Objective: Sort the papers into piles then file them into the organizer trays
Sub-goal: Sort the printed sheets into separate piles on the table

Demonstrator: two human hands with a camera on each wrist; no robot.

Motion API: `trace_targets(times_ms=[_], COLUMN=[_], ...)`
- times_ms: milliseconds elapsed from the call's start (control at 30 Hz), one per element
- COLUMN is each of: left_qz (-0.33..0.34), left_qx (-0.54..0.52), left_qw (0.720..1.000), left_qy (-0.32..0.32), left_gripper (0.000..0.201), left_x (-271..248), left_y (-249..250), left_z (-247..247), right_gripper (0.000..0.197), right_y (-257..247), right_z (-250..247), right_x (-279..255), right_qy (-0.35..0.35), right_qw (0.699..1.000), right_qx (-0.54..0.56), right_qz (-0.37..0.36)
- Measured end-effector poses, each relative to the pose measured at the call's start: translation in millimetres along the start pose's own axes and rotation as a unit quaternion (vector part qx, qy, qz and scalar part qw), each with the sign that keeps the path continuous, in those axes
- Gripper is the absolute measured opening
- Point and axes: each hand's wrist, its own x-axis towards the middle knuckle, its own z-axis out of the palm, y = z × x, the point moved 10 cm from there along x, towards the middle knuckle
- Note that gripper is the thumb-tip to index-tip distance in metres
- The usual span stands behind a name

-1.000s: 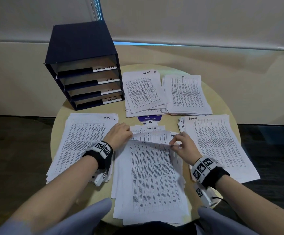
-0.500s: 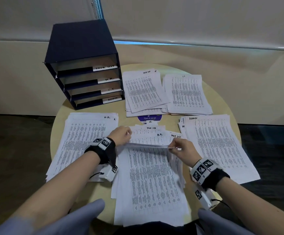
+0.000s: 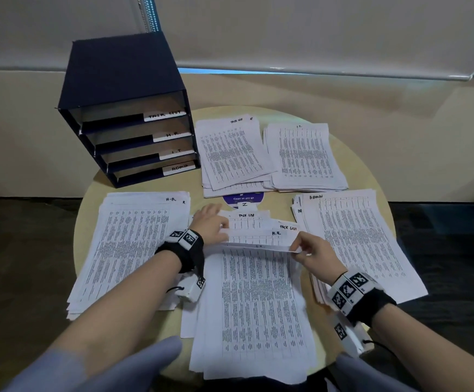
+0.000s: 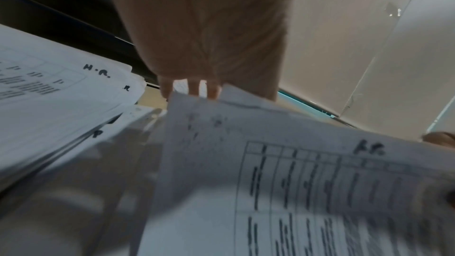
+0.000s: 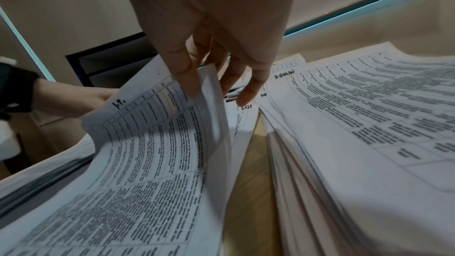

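Note:
On the round table's near middle lies the unsorted stack (image 3: 258, 321). Its top sheet (image 3: 258, 278), marked I.T. (image 5: 118, 102), has its far edge raised. My left hand (image 3: 210, 224) holds the far left corner, fingers (image 4: 192, 89) behind the edge. My right hand (image 3: 312, 250) pinches the far right corner, thumb (image 5: 187, 77) on the printed face. Sorted piles: H.R. (image 3: 128, 244) on the left, Admin (image 3: 357, 239) on the right, Task List (image 3: 230, 154) and I.T. (image 3: 303, 157) at the back. The dark blue organizer (image 3: 122, 80) stands at the back left, its labelled trays facing me.
A purple round sticker (image 3: 244, 199) shows on the table (image 3: 94, 188) between the back piles and the centre stack. Papers reach close to the table's rim on the left, right and near sides. A beige wall runs behind, with dark floor on both sides.
The raised far edge of the top sheet has come a little toward me, uncovering a sheet marked H.R. below it. Both hands have barely shifted.

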Motion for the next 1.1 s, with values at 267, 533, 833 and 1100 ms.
trace_targets(times_ms=[267, 533, 833, 1100], left_qz=[0.029, 0.135, 0.118, 0.023], left_qx=[0.065, -0.031, -0.121, -0.007], left_qw=[0.995, 0.990, 0.985, 0.998], left_qy=[0.067, -0.021, -0.041, -0.059], left_gripper=[0.017, 0.019, 0.026, 0.075], left_x=[-10.1, -22.3, -4.8, 39.2], left_y=[11.0, 56.8, 78.0, 44.8], left_z=[-5.7, 22.5, 33.0, 30.1], right_gripper=[0.020, 0.035, 0.022, 0.030], right_y=[12.8, -6.9, 8.5, 8.6], right_z=[-10.6, -2.6, 0.8, 8.9], right_x=[-2.6, -0.3, -2.8, 6.7], right_qy=[0.038, 0.033, 0.025, 0.008], right_qw=[0.999, 0.997, 0.996, 0.998], right_qx=[-0.006, -0.056, -0.080, -0.062], right_qz=[-0.007, -0.047, -0.018, -0.008])
